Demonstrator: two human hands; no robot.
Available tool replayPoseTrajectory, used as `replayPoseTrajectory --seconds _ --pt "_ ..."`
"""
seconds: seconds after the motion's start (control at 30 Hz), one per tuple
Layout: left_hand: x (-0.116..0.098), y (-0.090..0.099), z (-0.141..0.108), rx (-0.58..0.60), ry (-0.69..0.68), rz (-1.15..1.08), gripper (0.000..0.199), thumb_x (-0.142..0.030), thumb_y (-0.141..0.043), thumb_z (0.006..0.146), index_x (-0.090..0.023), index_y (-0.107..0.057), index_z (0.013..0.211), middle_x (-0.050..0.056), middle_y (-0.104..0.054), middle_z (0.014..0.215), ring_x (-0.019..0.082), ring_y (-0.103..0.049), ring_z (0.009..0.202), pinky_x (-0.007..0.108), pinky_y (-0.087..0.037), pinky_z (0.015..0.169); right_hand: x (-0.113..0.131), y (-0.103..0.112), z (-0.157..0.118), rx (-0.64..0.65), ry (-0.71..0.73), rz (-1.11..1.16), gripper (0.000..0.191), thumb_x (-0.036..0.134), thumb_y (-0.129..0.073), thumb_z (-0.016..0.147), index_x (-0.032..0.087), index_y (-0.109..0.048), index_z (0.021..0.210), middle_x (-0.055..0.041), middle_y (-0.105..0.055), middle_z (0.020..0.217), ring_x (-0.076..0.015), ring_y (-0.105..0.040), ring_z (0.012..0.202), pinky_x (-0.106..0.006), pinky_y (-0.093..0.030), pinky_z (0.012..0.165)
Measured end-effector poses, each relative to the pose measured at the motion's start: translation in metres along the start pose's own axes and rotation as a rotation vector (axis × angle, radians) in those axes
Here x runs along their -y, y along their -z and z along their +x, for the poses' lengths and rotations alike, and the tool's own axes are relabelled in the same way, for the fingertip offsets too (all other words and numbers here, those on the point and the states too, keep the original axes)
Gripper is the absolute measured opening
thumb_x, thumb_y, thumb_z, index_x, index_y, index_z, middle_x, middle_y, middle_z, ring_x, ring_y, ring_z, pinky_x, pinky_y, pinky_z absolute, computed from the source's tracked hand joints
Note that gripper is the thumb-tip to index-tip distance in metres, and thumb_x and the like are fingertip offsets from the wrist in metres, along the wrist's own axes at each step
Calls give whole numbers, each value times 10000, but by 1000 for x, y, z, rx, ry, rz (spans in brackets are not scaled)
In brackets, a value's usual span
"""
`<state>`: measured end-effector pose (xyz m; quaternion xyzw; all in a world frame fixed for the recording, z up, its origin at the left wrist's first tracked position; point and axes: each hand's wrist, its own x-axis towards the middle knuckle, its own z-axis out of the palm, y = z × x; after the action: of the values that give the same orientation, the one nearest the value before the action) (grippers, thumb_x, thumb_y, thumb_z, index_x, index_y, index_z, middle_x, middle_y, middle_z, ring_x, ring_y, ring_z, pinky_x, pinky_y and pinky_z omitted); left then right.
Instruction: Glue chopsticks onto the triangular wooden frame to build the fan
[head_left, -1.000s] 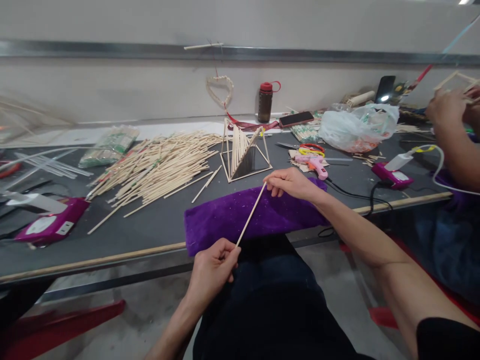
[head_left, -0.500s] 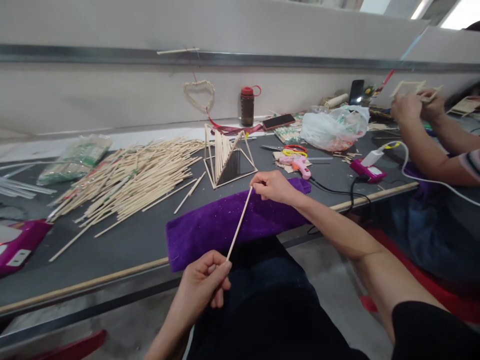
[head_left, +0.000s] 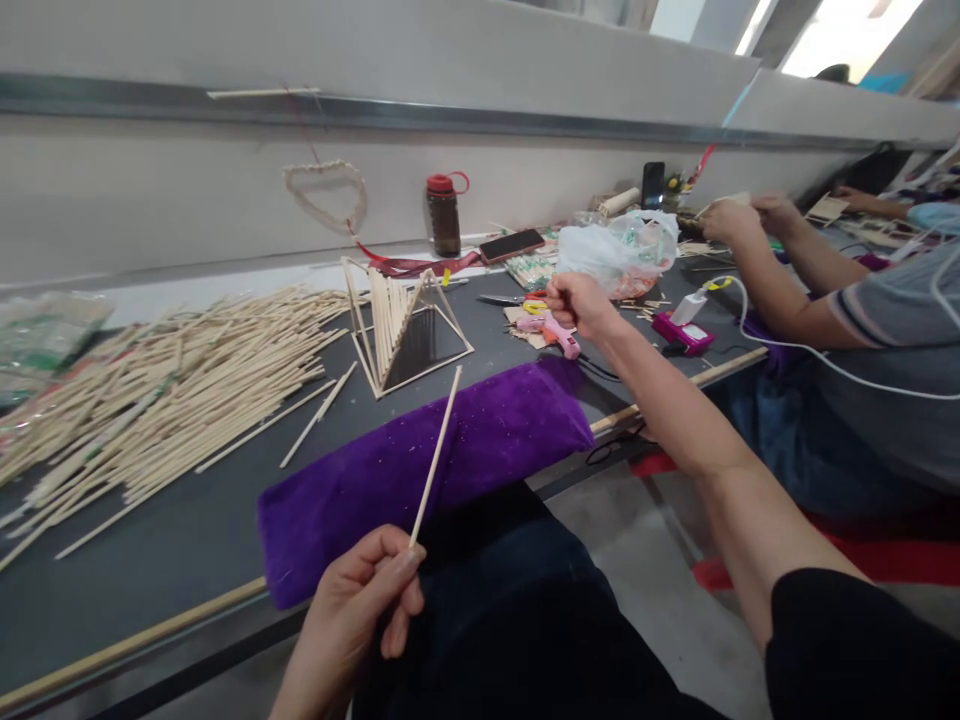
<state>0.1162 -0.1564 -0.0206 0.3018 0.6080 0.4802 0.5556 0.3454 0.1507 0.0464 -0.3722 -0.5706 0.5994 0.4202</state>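
Observation:
My left hand [head_left: 367,585] pinches the lower end of a thin wooden stick [head_left: 437,455], which slants up over a purple cloth pad [head_left: 510,415]. My right hand [head_left: 581,305] is raised above the pink glue gun [head_left: 551,330] and beside the scissors [head_left: 506,299]. Its fingers are curled in, and whether anything is in them cannot be seen. Beyond the pad stands a pyramid-shaped frame of sticks [head_left: 386,385], one side partly filled with a row of sticks.
A large pile of loose sticks [head_left: 225,380] spreads over the left of the grey table. Behind are a brown bottle [head_left: 444,220], a phone [head_left: 511,245] and a plastic bag [head_left: 600,255]. A magenta power block [head_left: 682,335] with cables lies right, near a co-worker's arms [head_left: 787,270].
My right hand has let go of the stick's upper end and moved away toward the glue gun and scissors. My left hand keeps the stick. The view has turned right.

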Motion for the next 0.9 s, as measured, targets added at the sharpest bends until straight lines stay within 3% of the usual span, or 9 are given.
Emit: replayPoseTrajectory --seconds 0.27,0.4,0.47,0.53,0.63,0.8,0.9 --pt "-1 -11 3 -12 -19 19 351 -436 -722 725 -146 -538 654 -40 -550 432 4 -374 271 95 -202 341 -4 -17 -12 41 20 -86 257 156 -496 718 187 -336 518 80 -286 416 -17 -216 332 -165 -139 314" --pt "0 -18 2 27 -29 18 333 -420 -700 753 -141 -541 665 -35 -560 440 -2 -372 273 92 -192 345 -8 -44 -36 289 -34 -115 106 219 -628 752 139 -587 697 28 -537 575 -35 -448 406 -154 -278 339" --pt "1 -22 3 55 -27 7 306 -398 -686 771 -142 -544 684 -30 -570 442 3 -381 275 95 -192 344 -12 -58 -48 452 -55 -100 176 295 -674 769 138 -646 843 9 -611 672 -48 -532 474 -148 -358 375" --pt "3 -24 5 89 -19 -19 284 -380 -678 781 -144 -543 699 -24 -583 450 11 -396 278 99 -199 338 -17 -69 -57 529 -38 -76 230 340 -699 767 131 -659 857 11 -617 658 -55 -554 489 -148 -400 396" --pt "7 -21 9 165 -6 -71 271 -384 -676 785 -147 -556 731 -13 -606 468 28 -418 278 108 -217 320 -22 -77 -60 508 -19 -52 242 345 -729 734 117 -656 773 14 -609 600 -61 -551 456 -150 -400 376" --pt "14 -17 8 254 16 -180 266 -389 -670 803 -147 -571 754 -6 -620 478 28 -414 270 103 -217 300 -29 -82 -55 367 -85 -6 290 407 -725 708 129 -651 742 12 -617 571 -63 -525 406 -162 -350 342" --pt "19 -19 4 294 57 -261 274 -394 -678 799 -147 -576 743 -5 -617 466 25 -398 256 99 -210 285 -33 -84 -57 321 -37 -171 381 514 -606 793 144 -638 711 20 -585 541 -61 -474 370 -185 -314 355"
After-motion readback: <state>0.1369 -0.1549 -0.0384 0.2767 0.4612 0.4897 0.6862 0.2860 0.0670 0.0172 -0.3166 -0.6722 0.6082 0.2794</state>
